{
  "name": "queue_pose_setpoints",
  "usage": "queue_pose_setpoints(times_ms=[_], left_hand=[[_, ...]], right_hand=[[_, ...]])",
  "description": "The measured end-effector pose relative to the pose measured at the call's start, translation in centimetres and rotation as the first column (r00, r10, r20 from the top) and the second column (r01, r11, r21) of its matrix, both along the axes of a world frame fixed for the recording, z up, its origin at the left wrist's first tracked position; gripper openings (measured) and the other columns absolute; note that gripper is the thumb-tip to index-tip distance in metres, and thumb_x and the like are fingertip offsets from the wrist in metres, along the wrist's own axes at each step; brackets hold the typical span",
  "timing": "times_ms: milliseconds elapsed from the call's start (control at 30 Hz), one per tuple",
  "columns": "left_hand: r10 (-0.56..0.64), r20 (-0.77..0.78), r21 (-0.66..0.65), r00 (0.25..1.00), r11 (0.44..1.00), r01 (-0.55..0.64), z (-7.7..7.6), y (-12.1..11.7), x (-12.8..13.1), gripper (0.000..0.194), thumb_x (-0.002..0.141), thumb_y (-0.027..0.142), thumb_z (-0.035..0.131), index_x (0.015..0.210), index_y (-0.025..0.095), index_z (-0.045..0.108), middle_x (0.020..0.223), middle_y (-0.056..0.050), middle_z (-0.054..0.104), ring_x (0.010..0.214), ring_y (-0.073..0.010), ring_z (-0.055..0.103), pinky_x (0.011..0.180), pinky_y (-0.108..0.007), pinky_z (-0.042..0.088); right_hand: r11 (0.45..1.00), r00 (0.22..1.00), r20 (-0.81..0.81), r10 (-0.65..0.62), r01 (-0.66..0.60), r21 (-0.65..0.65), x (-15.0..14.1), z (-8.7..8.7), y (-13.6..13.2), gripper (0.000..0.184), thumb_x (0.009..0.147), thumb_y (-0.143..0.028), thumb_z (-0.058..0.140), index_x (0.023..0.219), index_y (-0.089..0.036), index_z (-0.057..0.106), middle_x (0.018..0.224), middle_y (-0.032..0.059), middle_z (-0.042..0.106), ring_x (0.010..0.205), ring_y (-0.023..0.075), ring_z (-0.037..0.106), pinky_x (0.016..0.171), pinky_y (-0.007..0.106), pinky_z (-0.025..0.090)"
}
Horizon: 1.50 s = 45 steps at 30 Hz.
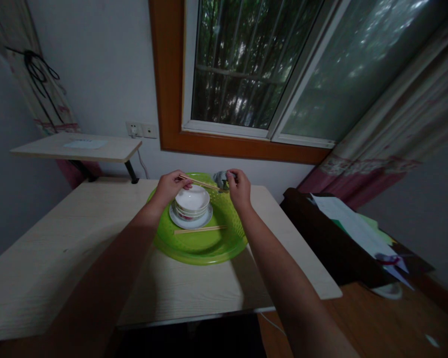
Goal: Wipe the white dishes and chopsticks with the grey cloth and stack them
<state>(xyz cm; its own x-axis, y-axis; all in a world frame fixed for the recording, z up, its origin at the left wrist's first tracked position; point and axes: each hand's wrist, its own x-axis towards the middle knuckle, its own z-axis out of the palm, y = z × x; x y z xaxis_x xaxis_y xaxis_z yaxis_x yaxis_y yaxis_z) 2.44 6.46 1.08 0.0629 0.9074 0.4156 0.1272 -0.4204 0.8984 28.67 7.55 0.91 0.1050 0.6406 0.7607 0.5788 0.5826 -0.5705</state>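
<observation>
My left hand [172, 186] is closed on one end of a pair of chopsticks [203, 183], which slant to the right over the stacked bowls. In my right hand [240, 187] is a bunched grey cloth [221, 179], pinched between the fingers close to the chopsticks' far tips. Whether the cloth touches the tips I cannot tell. Below the hands, several white bowls [192, 199] are stacked on a white plate [191, 224] in a round green plastic basin [209, 259]. More chopsticks [200, 229] lie in the basin in front of the plate.
The basin stands on a pale wooden table [78, 233]. A small raised shelf [76, 147] with a paper on it is at the back left. Wall sockets [141, 130] and a window [254, 74] are behind. Papers [343, 219] lie on a dark piece of furniture to the right.
</observation>
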Motion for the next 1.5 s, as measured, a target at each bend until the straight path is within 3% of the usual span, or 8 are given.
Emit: queue_pose_setpoints(times_ms=[200, 400, 667, 833, 1000, 1167, 1267, 1500], left_hand=[[-0.042, -0.018, 0.0, 0.999, 0.999, 0.042, 0.2, -0.3, 0.1, 0.024, 0.077, 0.039, 0.076, 0.084, 0.017, 0.07, 0.076, -0.006, 0.075, 0.071, -0.0198, 0.071, 0.071, -0.033, 0.057], [-0.01, -0.027, -0.019, 1.0, 1.0, 0.009, 0.2, -0.2, 0.3, 0.022, 0.077, 0.038, 0.075, 0.083, 0.017, 0.07, 0.075, -0.005, 0.075, 0.07, -0.0194, 0.071, 0.068, -0.032, 0.056], [0.027, 0.037, -0.025, 0.999, 0.999, -0.026, 0.1, 0.1, 0.1, 0.026, 0.076, 0.04, 0.075, 0.085, 0.016, 0.068, 0.075, -0.005, 0.074, 0.072, -0.0198, 0.071, 0.071, -0.033, 0.056], [0.024, 0.082, -0.001, 0.996, 1.0, -0.024, 0.1, 0.1, 0.1, 0.028, 0.075, 0.042, 0.075, 0.082, 0.016, 0.066, 0.074, -0.004, 0.074, 0.07, -0.0184, 0.07, 0.073, -0.033, 0.056], [0.02, 0.069, -0.017, 0.997, 1.0, -0.019, -0.1, 0.3, 0.2, 0.027, 0.075, 0.04, 0.076, 0.084, 0.016, 0.069, 0.075, -0.005, 0.075, 0.07, -0.0191, 0.071, 0.07, -0.032, 0.056], [-0.015, 0.099, -0.026, 0.995, 0.999, 0.018, 0.0, 0.2, 0.4, 0.026, 0.075, 0.039, 0.077, 0.084, 0.015, 0.069, 0.076, -0.006, 0.075, 0.071, -0.0197, 0.072, 0.071, -0.033, 0.058], [-0.022, 0.123, -0.024, 0.992, 0.999, 0.026, -0.1, 0.3, 0.4, 0.025, 0.075, 0.038, 0.076, 0.083, 0.015, 0.069, 0.076, -0.005, 0.075, 0.072, -0.02, 0.072, 0.072, -0.034, 0.058], [-0.054, 0.097, -0.073, 0.994, 0.995, 0.061, -0.2, 0.4, 0.5, 0.025, 0.075, 0.037, 0.076, 0.085, 0.015, 0.069, 0.076, -0.007, 0.075, 0.071, -0.0207, 0.073, 0.073, -0.036, 0.059]], right_hand=[[0.999, 0.995, -0.092, 0.031, -0.033, -0.022, 0.0, 0.2, -0.3, 0.031, 0.097, -0.048, 0.051, 0.106, -0.021, 0.063, 0.098, 0.0064, 0.069, 0.087, 0.0201, 0.064, 0.077, 0.034, 0.054], [0.99, 0.99, -0.029, 0.138, -0.138, -0.018, -0.8, 0.5, -1.0, 0.028, 0.095, -0.047, 0.055, 0.105, -0.022, 0.063, 0.103, 0.0065, 0.069, 0.092, 0.0203, 0.066, 0.082, 0.034, 0.054], [0.927, 0.938, 0.075, 0.339, -0.319, -0.197, -1.4, 0.4, -1.6, 0.035, 0.089, -0.048, 0.064, 0.112, -0.022, 0.06, 0.108, 0.0064, 0.068, 0.088, 0.0198, 0.066, 0.078, 0.034, 0.055], [0.935, 0.923, 0.172, 0.344, -0.32, -0.153, -1.3, -0.1, -1.0, 0.038, 0.085, -0.04, 0.067, 0.116, -0.021, 0.056, 0.11, 0.0082, 0.064, 0.091, 0.0203, 0.062, 0.081, 0.035, 0.053], [0.971, 0.907, 0.349, 0.236, -0.232, -0.053, -1.4, 0.0, -0.6, 0.012, 0.09, -0.03, 0.06, 0.095, -0.02, 0.063, 0.091, 0.0081, 0.063, 0.086, 0.0223, 0.057, 0.08, 0.036, 0.05], [0.926, 0.842, 0.409, 0.352, -0.378, -0.018, -2.1, 1.0, -2.1, 0.019, 0.097, -0.032, 0.057, 0.106, -0.023, 0.071, 0.111, 0.0094, 0.068, 0.107, 0.0228, 0.061, 0.097, 0.04, 0.049], [0.917, 0.823, 0.427, 0.374, -0.396, -0.041, -2.4, 1.3, -2.7, 0.025, 0.102, -0.033, 0.05, 0.105, -0.025, 0.074, 0.119, 0.0079, 0.068, 0.115, 0.022, 0.06, 0.103, 0.041, 0.046], [0.959, 0.883, 0.376, 0.281, -0.271, -0.08, -2.2, 0.3, -1.3, 0.016, 0.093, -0.035, 0.065, 0.099, -0.021, 0.066, 0.095, 0.0078, 0.069, 0.091, 0.0223, 0.062, 0.083, 0.036, 0.05]])
